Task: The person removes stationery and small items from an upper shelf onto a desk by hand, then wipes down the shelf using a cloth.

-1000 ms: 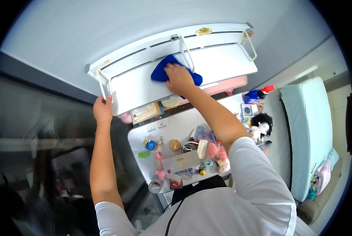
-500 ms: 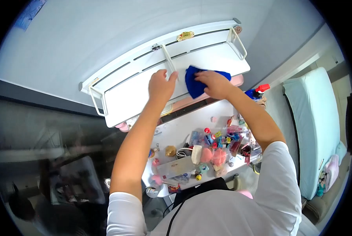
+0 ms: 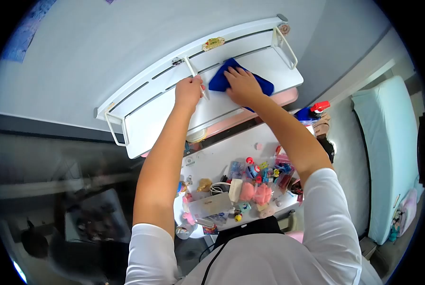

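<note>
A white shelf (image 3: 150, 111) with a raised back is in front of me, above a desk. My left hand (image 3: 188, 93) is closed around the white divider bar (image 3: 190, 66) in the middle of the shelf; the bar's lower end shows beside the fingers. To its right, my right hand (image 3: 243, 86) lies flat on a blue cloth (image 3: 220, 80), fingers stretched out and slightly apart. The cloth is spread on the shelf's right half, and part of it is hidden under the hand. One corner hangs over the front edge.
White end rails (image 3: 115, 128) bound the shelf. Below, the desk (image 3: 212, 161) carries toys, pink items, a white cable and a clear box (image 3: 210, 205). A blue bottle with a red spray head (image 3: 320, 106) stands at right, near a bed (image 3: 383, 156). Dark glass (image 3: 56, 190) is at left.
My left hand has closed on the divider bar, having been open beside it. The right hand has moved with the cloth toward the back of the shelf, its fingers flatter now.
</note>
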The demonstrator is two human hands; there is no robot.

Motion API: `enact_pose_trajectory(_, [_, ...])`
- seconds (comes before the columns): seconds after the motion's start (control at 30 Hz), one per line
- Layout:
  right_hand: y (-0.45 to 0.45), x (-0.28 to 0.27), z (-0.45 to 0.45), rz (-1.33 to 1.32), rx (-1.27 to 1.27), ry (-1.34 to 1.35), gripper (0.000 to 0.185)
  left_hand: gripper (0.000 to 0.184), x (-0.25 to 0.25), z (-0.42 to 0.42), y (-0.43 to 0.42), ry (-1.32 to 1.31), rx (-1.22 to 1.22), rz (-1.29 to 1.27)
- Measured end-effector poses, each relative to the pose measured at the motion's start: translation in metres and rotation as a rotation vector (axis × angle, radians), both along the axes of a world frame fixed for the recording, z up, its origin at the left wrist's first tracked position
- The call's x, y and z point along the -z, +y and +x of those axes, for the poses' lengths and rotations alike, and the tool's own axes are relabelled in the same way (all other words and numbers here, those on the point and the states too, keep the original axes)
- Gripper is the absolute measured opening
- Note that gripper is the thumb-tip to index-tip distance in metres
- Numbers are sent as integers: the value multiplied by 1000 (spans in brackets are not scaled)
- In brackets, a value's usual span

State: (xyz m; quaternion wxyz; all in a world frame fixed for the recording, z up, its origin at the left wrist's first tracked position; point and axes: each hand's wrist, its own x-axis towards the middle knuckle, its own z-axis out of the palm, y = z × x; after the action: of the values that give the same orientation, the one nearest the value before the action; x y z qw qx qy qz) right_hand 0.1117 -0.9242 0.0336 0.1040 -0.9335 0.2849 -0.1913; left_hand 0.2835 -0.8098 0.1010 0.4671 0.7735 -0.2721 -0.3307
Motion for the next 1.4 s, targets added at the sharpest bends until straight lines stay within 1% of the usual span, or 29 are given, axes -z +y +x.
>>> enact_pose_trajectory(0.07, [2,-1,30,-10,35,8,57,29,3,3,-1,18,17,22])
enact_pose_trajectory(0.13, [2,-2,54,-15,52,60,55,28,1,-1,2,-60,35,81])
enact_pose_trajectory(0.17, [-2,-1,54,-31,6,51,54,27,2,-3,5,-94,39,111])
enact_pose_trajectory(0.27, [-7,5,44,-70,-183,11,48,27,4,-6,10,-72,23,51])
enact_pose_trajectory(0.37, [-17,7,41,29,-345,37,44,28,2,-9,9,-57,-2,48])
enact_pose_trajectory(0.4, [-19,-2,31,72,-424,43,41,28,1,-11,7,-64,-11,43])
enact_pose_trajectory(0.5, [-30,-16,2,181,-639,94,45,30,3,-13,8,-48,-27,39])
enact_pose_trajectory(0.53, [-36,-18,-2,164,-646,156,48,30,4,-12,9,-25,-23,37])
enact_pose_trajectory(0.63, [-35,-14,7,91,-338,72,50,30,5,-10,11,4,-18,15])
enact_pose_trajectory(0.67, [-26,-10,20,32,-206,88,51,30,6,-12,11,8,-10,13])
enact_pose_trajectory(0.7, [-19,-2,36,5,-153,65,40,30,8,-12,11,-4,-15,6])
enact_pose_trajectory(0.77, [-5,5,54,-32,-206,44,41,29,12,-11,10,-23,-10,-8])
enact_pose_trajectory(0.87, [-20,-2,45,33,-346,64,42,27,8,-11,9,-56,-14,56])
enact_pose_trajectory(0.97, [-46,3,22,-36,-244,127,43,27,2,-17,10,-52,-12,95])
enact_pose_trajectory(1.03, [-59,-2,-1,29,-112,143,49,27,1,-18,10,-19,-27,62])
enact_pose_trajectory(1.1, [-72,-8,-25,35,91,173,49,28,2,-16,13,-4,-14,54])
enact_pose_trajectory(1.17, [-89,4,-43,-9,334,69,47,28,1,-16,14,-5,-16,49])
enact_pose_trajectory(1.23, [-88,-10,-45,41,612,49,45,29,6,-15,15,8,-15,14])
enact_pose_trajectory(1.27, [-88,-9,-41,27,653,-12,42,29,8,-16,16,13,-12,-5])
enact_pose_trajectory(1.37, [-93,-30,-14,508,812,-351,40,30,7,-25,21,-33,-26,-26])
enact_pose_trajectory(1.4, [-100,-23,1,601,894,-669,42,33,8,-24,25,-42,22,-14])
